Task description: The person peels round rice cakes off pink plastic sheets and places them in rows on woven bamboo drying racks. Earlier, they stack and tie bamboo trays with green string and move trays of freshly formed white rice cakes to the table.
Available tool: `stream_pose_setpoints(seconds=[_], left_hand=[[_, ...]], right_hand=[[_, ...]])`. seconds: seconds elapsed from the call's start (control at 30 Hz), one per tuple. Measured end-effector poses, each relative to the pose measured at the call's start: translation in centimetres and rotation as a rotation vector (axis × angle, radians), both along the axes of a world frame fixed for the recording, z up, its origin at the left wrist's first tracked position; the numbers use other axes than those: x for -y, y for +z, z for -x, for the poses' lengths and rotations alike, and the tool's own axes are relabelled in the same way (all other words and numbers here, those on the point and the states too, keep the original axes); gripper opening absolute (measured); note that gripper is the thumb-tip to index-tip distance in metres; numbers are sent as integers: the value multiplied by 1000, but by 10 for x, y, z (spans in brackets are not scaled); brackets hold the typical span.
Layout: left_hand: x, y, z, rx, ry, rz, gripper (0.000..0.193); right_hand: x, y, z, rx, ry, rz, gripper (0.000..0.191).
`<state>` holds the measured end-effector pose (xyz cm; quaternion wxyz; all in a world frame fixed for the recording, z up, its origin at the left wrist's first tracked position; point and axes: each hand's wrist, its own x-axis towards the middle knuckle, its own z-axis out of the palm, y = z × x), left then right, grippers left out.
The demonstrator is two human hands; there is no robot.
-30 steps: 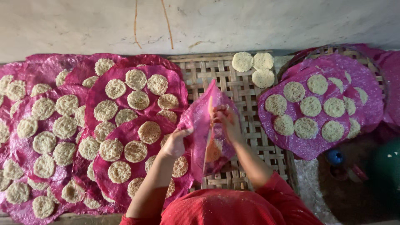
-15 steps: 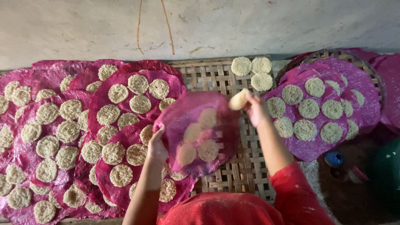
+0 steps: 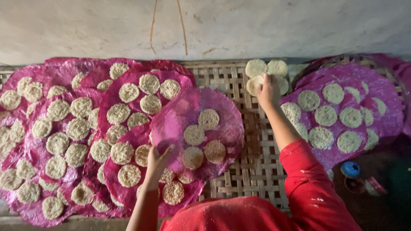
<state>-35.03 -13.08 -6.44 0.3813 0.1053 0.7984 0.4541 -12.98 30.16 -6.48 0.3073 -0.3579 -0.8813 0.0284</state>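
The pink sheet (image 3: 222,124) at the left hand (image 3: 157,159) is thin translucent plastic with a slight sheen. The pale discs (image 3: 208,119) on it are rough, fibrous and matt. The mat (image 3: 252,167) is woven from dry flat strips, matt. At 12 o'clock, the wall (image 3: 278,25) is rough, matt plaster. The sleeve (image 3: 310,188) is red knitted cloth.

- left hand (image 3: 157,159) held up a pink sheet (image 3: 198,132) bearing four discs.
- right hand (image 3: 268,90) touched a pile of loose discs (image 3: 262,73) on the woven mat (image 3: 252,162).
- more filled sheets lay both sides.
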Motion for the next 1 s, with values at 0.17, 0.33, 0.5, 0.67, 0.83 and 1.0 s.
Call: stream_pose_setpoints(seconds=[0.17, 0.33, 0.5, 0.67, 0.83, 1.0], left_hand=[[-14, 2, -7, 347, -123, -217, 27], [-32, 15, -38, 644, -116, -421, 33], [-42, 26, -59, 801, -84, -442, 47], [-41, 25, -64, 817, -164, -513, 57], [-31, 16, -64, 777, -128, -641, 56], [-16, -2, -33, 745, 282, -615, 46]], right_hand=[[79, 41, 11, -175, -67, -246, 46], [218, 19, 14, -229, 412, 1279, 42], [233, -17, 2, -562, 320, 1396, 31], [234, -16, -11, -538, 316, 1427, 24], [226, -7, -16, -499, 80, 1602, 27], [176, -27, -60, -887, 145, 1914, 23]])
